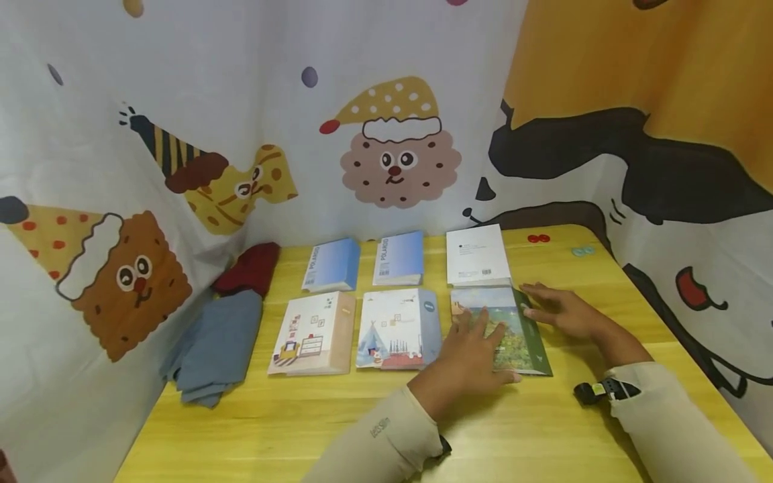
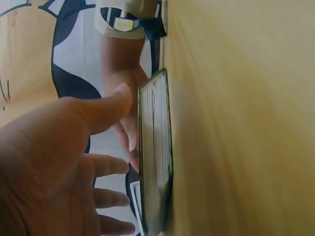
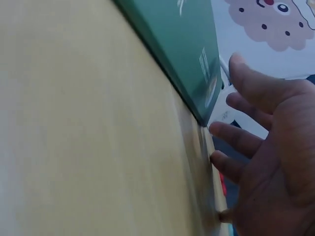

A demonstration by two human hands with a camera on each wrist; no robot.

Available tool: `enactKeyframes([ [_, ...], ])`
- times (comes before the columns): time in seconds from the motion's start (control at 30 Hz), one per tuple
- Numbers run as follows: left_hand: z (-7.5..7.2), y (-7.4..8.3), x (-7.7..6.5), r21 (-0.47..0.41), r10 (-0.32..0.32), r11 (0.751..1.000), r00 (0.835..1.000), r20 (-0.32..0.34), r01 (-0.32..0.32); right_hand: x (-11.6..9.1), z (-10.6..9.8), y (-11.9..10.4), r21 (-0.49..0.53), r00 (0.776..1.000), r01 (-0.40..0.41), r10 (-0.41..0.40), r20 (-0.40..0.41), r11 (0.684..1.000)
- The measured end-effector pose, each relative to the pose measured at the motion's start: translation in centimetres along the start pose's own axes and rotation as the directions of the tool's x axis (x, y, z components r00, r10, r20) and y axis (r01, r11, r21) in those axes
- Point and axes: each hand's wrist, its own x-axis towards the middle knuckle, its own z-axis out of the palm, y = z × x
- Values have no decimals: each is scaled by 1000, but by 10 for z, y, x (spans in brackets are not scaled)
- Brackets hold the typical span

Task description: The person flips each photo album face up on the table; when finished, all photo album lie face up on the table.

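Note:
A thick book with an illustrated meadow cover (image 1: 510, 335) and a green spine lies flat on the yellow table, front row, right end. Over its cover is my left hand (image 1: 471, 352), fingers spread and straight; whether they touch it is hard to tell. Along the spine side, my right hand (image 1: 568, 312) is beside the book's upper right corner with fingers extended. In the left wrist view the page edges (image 2: 156, 147) face me, with the left hand (image 2: 54, 157) alongside. The green spine (image 3: 182, 44) shows in the right wrist view, near the right hand (image 3: 275, 147).
Left of it lie a tent-picture book (image 1: 395, 329) and a room-picture book (image 1: 311, 332). Behind are two blue books (image 1: 331, 265) (image 1: 398, 258) and a white one (image 1: 477, 255). Blue cloth (image 1: 214, 342), red cloth (image 1: 250, 268), and small red (image 1: 539, 239) and teal pieces (image 1: 583, 251) lie around.

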Motion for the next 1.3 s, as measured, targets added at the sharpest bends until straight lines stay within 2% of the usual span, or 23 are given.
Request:
enactKeyframes([
  [0.17, 4, 6, 3, 14, -5, 1000, 1000, 0, 5, 1, 9, 6, 33, 999, 14, -13, -45, 999],
  [0.27, 9, 9, 5, 42, -18, 999, 1000, -16, 19, 1, 13, 8, 20, 997, 34, -33, -75, 999],
  [0.37, 16, 11, 6, 32, -27, 999, 998, -49, 28, -1, 14, 8, 9, 995, 34, -33, -92, 999],
  [0.57, 24, 13, 7, 5, -47, 999, 992, -118, 48, 0, 17, 10, -17, 994, 36, -37, -105, 999],
  [0.93, 27, 17, 6, 21, -57, 998, 980, -188, 63, 1, 18, 9, -26, 994, 15, -18, -109, 1000],
  [1.13, 30, 16, 8, -16, -45, 999, 978, -202, 43, -1, 17, 10, -16, 991, 43, -44, -125, 999],
  [1.3, 30, 16, 8, -67, -36, 997, 979, -202, 23, -5, 16, 8, 65, 992, 45, -36, -122, 997],
])
